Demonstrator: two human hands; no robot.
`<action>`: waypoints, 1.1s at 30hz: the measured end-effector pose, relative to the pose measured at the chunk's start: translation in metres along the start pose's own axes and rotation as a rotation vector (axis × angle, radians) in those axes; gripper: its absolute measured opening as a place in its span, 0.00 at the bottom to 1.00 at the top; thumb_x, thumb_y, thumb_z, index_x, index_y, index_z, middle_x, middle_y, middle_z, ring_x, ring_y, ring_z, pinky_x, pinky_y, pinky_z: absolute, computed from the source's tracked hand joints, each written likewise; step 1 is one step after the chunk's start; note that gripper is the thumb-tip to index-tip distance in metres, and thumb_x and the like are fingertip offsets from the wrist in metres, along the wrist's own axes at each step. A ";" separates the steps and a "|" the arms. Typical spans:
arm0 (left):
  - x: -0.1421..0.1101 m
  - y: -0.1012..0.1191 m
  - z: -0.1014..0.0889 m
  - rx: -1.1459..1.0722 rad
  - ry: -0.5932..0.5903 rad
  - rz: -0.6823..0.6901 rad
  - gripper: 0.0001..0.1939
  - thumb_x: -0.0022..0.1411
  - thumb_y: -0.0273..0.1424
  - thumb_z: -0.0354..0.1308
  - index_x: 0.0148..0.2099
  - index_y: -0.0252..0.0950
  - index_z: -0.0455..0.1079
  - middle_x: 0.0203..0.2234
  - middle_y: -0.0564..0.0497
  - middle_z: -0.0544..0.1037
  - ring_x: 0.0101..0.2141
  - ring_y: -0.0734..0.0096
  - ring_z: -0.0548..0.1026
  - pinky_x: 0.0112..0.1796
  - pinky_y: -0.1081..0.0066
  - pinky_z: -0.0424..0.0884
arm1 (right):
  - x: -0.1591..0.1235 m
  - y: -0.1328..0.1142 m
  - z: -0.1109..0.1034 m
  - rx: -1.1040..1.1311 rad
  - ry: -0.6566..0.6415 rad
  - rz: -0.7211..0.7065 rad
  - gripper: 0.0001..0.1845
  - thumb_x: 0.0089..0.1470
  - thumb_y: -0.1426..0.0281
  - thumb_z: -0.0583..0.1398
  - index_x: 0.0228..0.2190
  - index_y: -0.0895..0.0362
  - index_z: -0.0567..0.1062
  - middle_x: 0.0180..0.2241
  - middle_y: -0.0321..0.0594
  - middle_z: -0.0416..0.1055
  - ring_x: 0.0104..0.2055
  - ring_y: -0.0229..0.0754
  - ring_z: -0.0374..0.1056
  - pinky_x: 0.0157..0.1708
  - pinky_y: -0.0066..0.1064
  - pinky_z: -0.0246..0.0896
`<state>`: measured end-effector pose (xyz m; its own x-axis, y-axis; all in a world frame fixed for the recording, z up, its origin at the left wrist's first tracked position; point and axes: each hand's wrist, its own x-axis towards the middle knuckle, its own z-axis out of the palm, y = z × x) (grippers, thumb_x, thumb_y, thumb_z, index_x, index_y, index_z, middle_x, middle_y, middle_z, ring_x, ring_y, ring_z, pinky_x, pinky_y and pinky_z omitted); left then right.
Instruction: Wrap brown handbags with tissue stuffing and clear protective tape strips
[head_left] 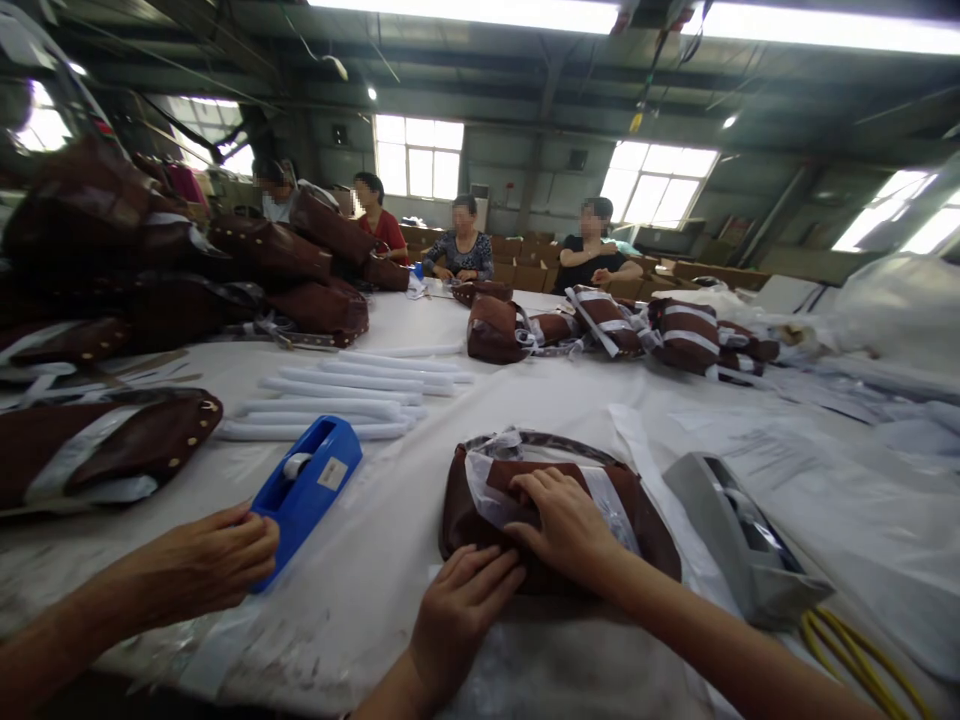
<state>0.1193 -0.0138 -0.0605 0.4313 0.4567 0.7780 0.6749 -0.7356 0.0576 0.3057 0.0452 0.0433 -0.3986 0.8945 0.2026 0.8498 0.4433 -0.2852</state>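
A brown leather bag with a plastic wrap and white strips lies on the white table right in front of me. My right hand rests on top of it, fingers lying on the plastic wrap. My left hand lies flat against the bag's near edge, fingers stretched out. Neither hand holds anything. At the left, another person's hand touches the near end of a blue tape dispenser.
A grey tape dispenser and yellow cable lie right of the bag. White paper rolls lie mid-table. Brown bags are piled at the left and farther back. Several people sit at the far end. Plastic sheets cover the right side.
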 end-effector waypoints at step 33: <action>-0.011 -0.005 -0.002 -0.155 -0.008 -0.180 0.11 0.68 0.27 0.53 0.52 0.35 0.68 0.42 0.45 0.77 0.47 0.63 0.76 0.50 0.62 0.77 | -0.066 -0.022 0.053 0.284 0.468 -0.441 0.12 0.62 0.79 0.56 0.42 0.55 0.76 0.45 0.41 0.80 0.48 0.40 0.76 0.53 0.36 0.71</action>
<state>0.1096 -0.0161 -0.0681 0.3172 0.5909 0.7418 0.6417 -0.7096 0.2909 0.2949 -0.0203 -0.0130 -0.4406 0.5367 0.7197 0.4946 0.8141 -0.3043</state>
